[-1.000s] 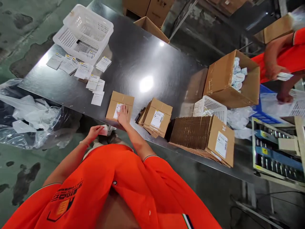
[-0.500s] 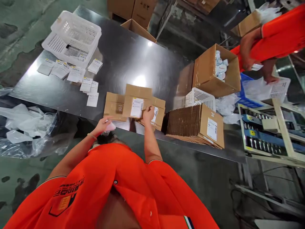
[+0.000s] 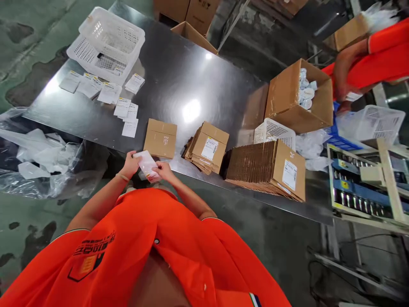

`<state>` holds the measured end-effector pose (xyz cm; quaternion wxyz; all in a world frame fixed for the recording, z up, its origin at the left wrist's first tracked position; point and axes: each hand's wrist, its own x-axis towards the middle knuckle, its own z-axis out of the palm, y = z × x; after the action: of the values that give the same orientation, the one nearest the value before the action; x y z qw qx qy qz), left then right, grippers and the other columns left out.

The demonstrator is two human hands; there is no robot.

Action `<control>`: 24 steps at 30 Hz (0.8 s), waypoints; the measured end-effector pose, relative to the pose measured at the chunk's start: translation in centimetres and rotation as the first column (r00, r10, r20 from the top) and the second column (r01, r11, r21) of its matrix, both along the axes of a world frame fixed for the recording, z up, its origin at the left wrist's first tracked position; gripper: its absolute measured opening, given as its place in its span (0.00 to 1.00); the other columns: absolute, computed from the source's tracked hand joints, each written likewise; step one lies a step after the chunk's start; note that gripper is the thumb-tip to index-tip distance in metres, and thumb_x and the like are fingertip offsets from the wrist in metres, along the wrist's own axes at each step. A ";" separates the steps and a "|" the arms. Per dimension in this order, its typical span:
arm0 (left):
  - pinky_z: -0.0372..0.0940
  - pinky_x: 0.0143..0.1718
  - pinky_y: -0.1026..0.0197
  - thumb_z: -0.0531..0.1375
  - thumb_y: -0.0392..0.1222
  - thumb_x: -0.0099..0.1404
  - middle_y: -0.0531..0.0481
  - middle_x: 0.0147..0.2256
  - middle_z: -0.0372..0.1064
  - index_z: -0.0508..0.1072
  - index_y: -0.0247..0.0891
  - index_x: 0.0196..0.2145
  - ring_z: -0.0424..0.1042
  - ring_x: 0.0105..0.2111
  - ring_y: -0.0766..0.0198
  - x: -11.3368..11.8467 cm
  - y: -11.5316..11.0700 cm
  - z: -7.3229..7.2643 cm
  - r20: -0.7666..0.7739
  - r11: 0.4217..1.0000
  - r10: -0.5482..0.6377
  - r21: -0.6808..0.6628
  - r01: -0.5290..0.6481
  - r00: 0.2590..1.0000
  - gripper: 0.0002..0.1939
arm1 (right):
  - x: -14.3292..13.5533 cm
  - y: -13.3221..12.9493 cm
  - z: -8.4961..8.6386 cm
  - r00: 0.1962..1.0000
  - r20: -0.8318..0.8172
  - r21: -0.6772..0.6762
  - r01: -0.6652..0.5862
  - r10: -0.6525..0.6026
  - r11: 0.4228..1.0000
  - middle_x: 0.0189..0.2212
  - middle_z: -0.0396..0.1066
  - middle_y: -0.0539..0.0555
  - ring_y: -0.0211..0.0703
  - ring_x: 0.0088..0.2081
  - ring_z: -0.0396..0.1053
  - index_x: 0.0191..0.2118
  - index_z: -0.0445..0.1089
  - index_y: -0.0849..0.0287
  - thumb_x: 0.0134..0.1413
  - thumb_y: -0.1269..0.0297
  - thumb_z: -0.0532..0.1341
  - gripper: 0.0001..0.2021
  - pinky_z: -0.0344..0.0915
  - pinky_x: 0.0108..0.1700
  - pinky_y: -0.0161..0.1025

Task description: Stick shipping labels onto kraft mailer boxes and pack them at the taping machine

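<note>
My left hand (image 3: pixel 129 165) grips the left end of a white stack of labels (image 3: pixel 146 163) at the table's front edge. On its right end, the fingers of my right hand (image 3: pixel 165 171) are closed. Just beyond my hands lies a flattened brown carton (image 3: pixel 160 138) with handwriting on it, no label showing. To the right sits an uneven pile of flattened cartons (image 3: pixel 211 147), its top one bearing a white label (image 3: pixel 210 148).
White baskets (image 3: pixel 110 40) stand at the back left, with several label stacks (image 3: pixel 109 93) before them. A long row of labelled cartons (image 3: pixel 255 164) and an open box of white items (image 3: pixel 297 98) are on the right. A co-worker's arm (image 3: pixel 349 64) is beyond.
My right hand has let go of a labelled carton, which now lies on the right pile, and moved left onto the label stack. My left hand has raised the stack slightly.
</note>
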<state>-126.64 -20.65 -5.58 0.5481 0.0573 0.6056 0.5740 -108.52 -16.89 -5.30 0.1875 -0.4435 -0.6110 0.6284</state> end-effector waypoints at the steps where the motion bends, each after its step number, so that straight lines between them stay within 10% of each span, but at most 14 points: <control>1: 0.72 0.38 0.57 0.77 0.48 0.60 0.54 0.34 0.73 0.63 0.42 0.61 0.75 0.32 0.60 0.0 -0.3 -0.1 0.021 0.999 0.014 -0.029 -0.013 1.000 0.39 | -0.2 0.0 0.0 0.997 -0.001 -0.008 0.071 -0.071 0.997 0.23 0.68 0.43 0.41 0.31 0.68 0.37 0.74 0.56 0.47 0.64 0.72 0.11 0.65 0.37 0.36; 5: 0.72 0.41 0.54 0.75 0.62 0.62 0.48 0.38 0.78 0.63 0.41 0.68 0.78 0.36 0.56 1.3 -1.7 0.2 0.022 0.991 -0.105 0.080 0.103 0.994 0.46 | -0.8 1.9 1.0 0.977 0.001 -0.061 0.211 -0.212 0.976 0.21 0.61 0.38 0.38 0.26 0.61 0.40 0.70 0.52 0.44 0.66 0.73 0.17 0.60 0.34 0.34; 9: 0.72 0.44 0.54 0.85 0.54 0.34 0.45 0.39 0.81 0.81 0.35 0.49 0.78 0.39 0.53 2.1 -1.8 0.5 -0.161 0.939 -0.278 0.163 0.303 0.947 0.44 | -1.2 3.7 1.5 0.986 0.009 -0.075 0.165 -0.165 0.983 0.23 0.67 0.43 0.39 0.29 0.64 0.30 0.71 0.55 0.45 0.64 0.75 0.11 0.62 0.35 0.36; 13: 0.72 0.42 0.53 0.84 0.50 0.30 0.45 0.35 0.82 0.84 0.34 0.38 0.78 0.35 0.54 1.9 -0.2 0.5 -0.178 0.941 -0.305 0.092 0.324 0.936 0.36 | -0.3 4.1 1.0 0.990 0.017 -0.070 0.144 -0.143 0.987 0.25 0.74 0.47 0.42 0.30 0.69 0.28 0.76 0.56 0.44 0.65 0.76 0.08 0.66 0.37 0.39; 19: 0.73 0.38 0.55 0.84 0.42 0.28 0.42 0.34 0.83 0.85 0.33 0.34 0.79 0.34 0.53 1.8 1.5 -0.6 -0.160 0.940 -0.338 -0.015 0.340 0.927 0.31 | 1.2 4.3 -0.1 0.980 0.108 0.293 0.128 -0.166 0.947 0.37 0.81 0.54 0.51 0.43 0.78 0.29 0.81 0.54 0.55 0.68 0.70 0.05 0.73 0.53 0.47; 24: 0.74 0.39 0.51 0.86 0.47 0.26 0.37 0.32 0.83 0.85 0.32 0.30 0.82 0.35 0.47 3.4 0.1 -2.8 0.039 0.887 -0.449 -0.102 0.451 0.893 0.31 | 0.4 11.5 -0.7 0.909 0.190 0.460 0.251 -0.371 0.852 0.48 0.75 0.58 0.52 0.54 0.73 0.30 0.79 0.57 0.56 0.71 0.68 0.05 0.70 0.61 0.48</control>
<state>-123.23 -20.53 -8.36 0.6727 0.1622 0.6022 0.3981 -108.12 -5.42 -5.96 0.2939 -0.5675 -0.6721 0.3740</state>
